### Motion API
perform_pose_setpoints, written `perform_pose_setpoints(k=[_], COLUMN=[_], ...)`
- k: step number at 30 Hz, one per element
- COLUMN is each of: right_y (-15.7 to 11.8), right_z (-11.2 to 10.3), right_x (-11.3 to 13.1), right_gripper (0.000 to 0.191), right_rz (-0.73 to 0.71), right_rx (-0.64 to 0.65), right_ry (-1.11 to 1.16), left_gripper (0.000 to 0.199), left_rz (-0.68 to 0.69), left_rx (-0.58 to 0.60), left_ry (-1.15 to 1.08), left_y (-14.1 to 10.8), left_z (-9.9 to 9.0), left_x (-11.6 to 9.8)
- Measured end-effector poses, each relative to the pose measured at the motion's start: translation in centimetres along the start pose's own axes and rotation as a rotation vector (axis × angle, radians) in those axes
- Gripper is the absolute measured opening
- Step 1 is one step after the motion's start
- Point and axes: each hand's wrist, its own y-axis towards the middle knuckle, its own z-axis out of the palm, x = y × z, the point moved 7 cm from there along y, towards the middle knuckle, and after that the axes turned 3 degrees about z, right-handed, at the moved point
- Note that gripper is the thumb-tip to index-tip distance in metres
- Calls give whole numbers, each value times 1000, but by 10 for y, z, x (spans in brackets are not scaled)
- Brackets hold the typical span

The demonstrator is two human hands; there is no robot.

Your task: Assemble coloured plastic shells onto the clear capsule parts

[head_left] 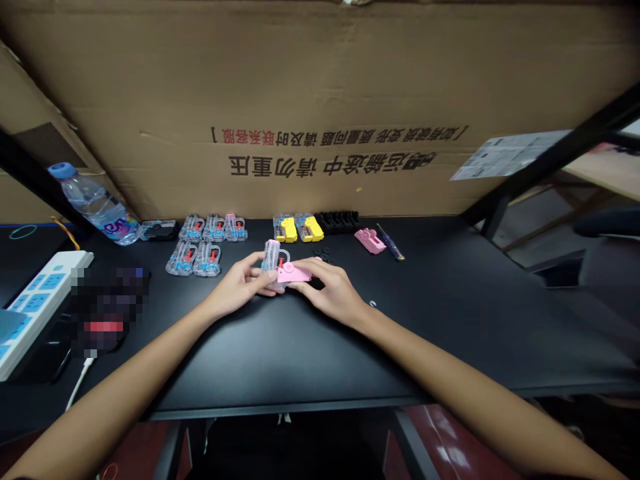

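Two hands grip one small plastic toy assembly (279,265) near the middle of the black surface (430,320): the left hand (240,285) curls around its clear ribbed body (271,257), and the right hand (333,291) presses its fingers over a pink plate (294,273). The body's long axis tilts up toward the far edge, while the plate juts crosswise toward the right hand, which lies nearer it. Just beyond are small black rings (323,254). Along the far edge lie clear toy bodies (193,259), yellow-trimmed bodies (297,228), a black slotted strip (339,221), a loose pink piece (370,241) and a screwdriver (390,241).
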Motion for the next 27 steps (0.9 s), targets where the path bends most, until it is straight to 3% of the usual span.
perform_pose_setpoints(k=[2,5,10,12,18,23,27], right_y=[2,3,3,3,2,3,3], right_z=[-2,6,15,18,23,17,12], right_x=[-9,-18,-17,-16,-16,-18,-20], right_gripper=[39,50,40,35,41,48,43], right_rz=[140,364,555,597,660,647,626], right_rx=[-8,103,169,179,205,144,116], right_ry=[178,547,959,996,1053,974,854], left_gripper=[73,71,41,35,43,46,46], left_rz=[52,168,320,306,150,193,210], left_rx=[-35,-124,-183,-166,9,-67,-101], left_ry=[-6,167,637,633,296,284,299], left_y=[0,-2,-7,-6,-2,-3,-3], left_z=[-4,-13,-15,-13,2,-2,-8], left_x=[-6,-17,-32,-30,-15,-24,-26])
